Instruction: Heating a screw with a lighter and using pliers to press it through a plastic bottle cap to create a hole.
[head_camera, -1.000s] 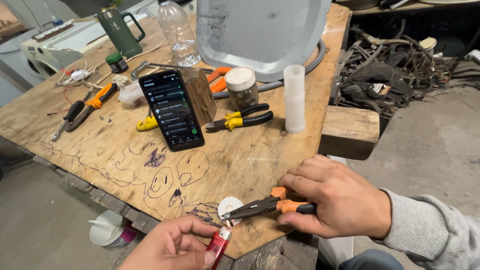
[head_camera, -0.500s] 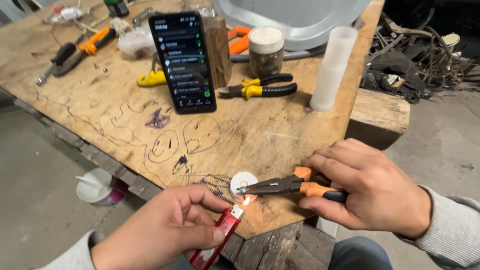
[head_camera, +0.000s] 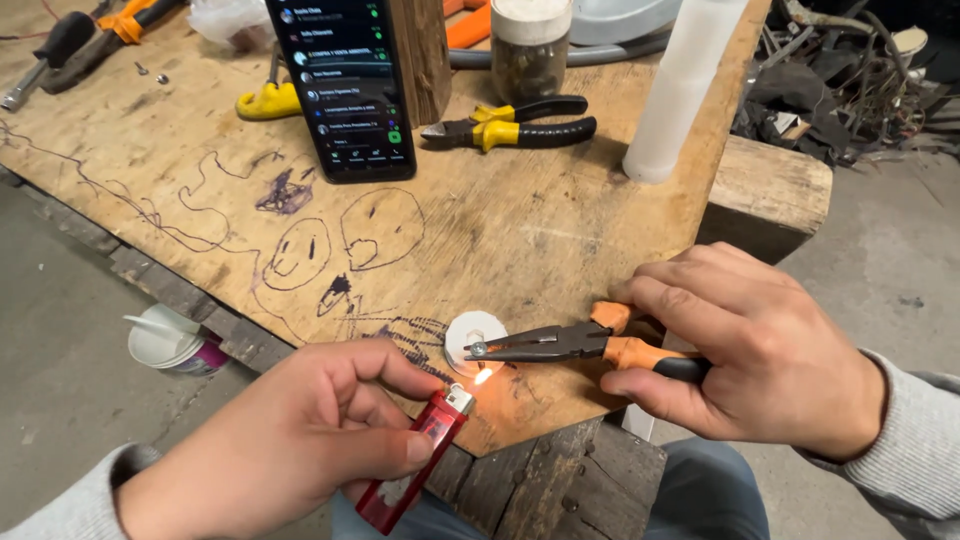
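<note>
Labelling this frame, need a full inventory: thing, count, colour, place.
lighter: 1, red, lit, in left hand at the table's near edge
long-nose pliers: 1, orange and black handles, in right hand, tips gripping a small metal piece over the flame
white disc: 1, on table under plier tips
phone: 1, black, screen lit, propped against wood block
wood block: 1, brown, behind phone
cutting pliers: 1, yellow and black, right of phone
white tube: 1, upright, right edge
jar: 1, white lid, far centre
table: 1, wood, pen doodles
white cup: 1, floor left
left hand: 1
right hand: 1
</note>
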